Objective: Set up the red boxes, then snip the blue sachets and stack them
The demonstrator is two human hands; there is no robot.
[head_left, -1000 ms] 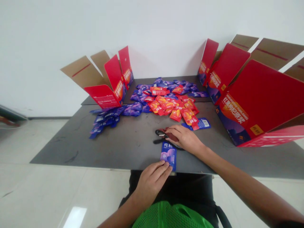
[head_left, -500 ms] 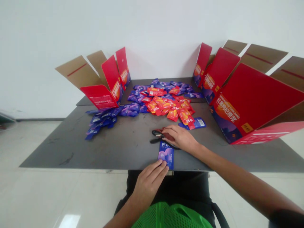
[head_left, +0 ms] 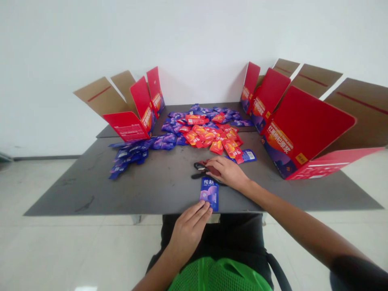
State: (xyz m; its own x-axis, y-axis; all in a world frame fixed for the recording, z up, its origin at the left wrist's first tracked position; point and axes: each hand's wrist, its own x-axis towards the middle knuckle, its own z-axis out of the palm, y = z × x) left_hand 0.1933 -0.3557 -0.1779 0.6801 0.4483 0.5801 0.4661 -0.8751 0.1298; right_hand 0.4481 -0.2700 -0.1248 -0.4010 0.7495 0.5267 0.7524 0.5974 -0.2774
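A blue-purple sachet (head_left: 209,190) lies face up near the table's front edge. The stretched fingers of my left hand (head_left: 190,226) lie flat on its lower end; the thumb is hidden. Just beyond the sachet's top, my right hand (head_left: 226,171) is closed over a dark reddish-brown object with black loops (head_left: 200,166). My fingers cover much of that object, so its kind is not clear. Farther back are a heap of red-orange sachets (head_left: 206,133) and blue sachets (head_left: 169,139) around and behind them.
More blue sachets (head_left: 129,158) lie overlapped at the left. Open red cartons (head_left: 129,128) stand at the back left, and several more, including a large carton (head_left: 298,129), line the right side. The grey table (head_left: 91,182) meets a white wall (head_left: 197,48).
The view has shifted slightly. My right hand and the dark object have drawn back a little from the sachet, and its printed top now shows fully. My left hand stays on its lower end.
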